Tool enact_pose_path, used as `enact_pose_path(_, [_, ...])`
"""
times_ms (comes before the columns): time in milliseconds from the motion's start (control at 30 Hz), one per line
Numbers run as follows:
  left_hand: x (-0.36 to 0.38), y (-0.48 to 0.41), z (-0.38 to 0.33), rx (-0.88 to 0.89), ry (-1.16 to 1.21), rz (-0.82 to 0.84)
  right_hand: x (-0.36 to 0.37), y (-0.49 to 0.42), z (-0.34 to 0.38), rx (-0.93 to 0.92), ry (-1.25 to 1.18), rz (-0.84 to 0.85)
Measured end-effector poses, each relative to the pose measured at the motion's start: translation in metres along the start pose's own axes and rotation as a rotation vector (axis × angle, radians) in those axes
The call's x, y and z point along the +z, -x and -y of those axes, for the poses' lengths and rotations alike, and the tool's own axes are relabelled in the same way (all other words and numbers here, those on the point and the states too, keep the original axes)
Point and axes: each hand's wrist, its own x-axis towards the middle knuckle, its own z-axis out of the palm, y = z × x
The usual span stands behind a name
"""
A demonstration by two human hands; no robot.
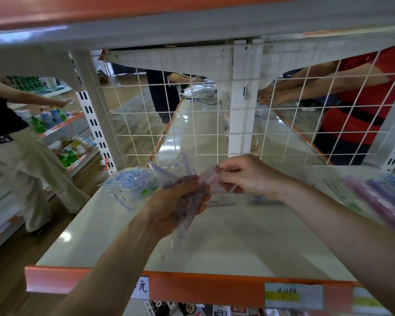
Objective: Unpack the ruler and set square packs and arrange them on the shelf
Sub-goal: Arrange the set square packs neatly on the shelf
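Head | left hand (172,205) grips packs (181,164) | right hand (245,176) pinches one (pink)

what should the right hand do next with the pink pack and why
Probably draw the pink pack free of the bundle the left hand grips and lay it by the pink and purple packs on the right; the right hand pinches it.

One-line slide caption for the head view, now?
Left hand grips a bunch of set square packs while right hand pinches a pink pack above the shelf.
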Motion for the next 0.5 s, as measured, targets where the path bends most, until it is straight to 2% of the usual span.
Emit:
enact_pose_path(67, [-0.002,0.0,0.0,0.005,-0.001,-0.022,0.004,-0.001,0.001,-0.129,0.173,0.004])
enact_pose_path(267, [-0.006,0.002,-0.002,-0.01,0.049,-0.073,0.009,0.002,0.012,-0.219,0.612,0.022])
enact_pose_path(400, [-0.009,0.0,-0.003,-0.042,0.114,-0.095,0.007,-0.004,0.012,-0.208,0.694,0.045])
enact_pose_path(500, [-0.022,-0.005,-0.009,-0.021,0.139,-0.121,-0.004,-0.009,0.011,-0.096,0.591,0.043])
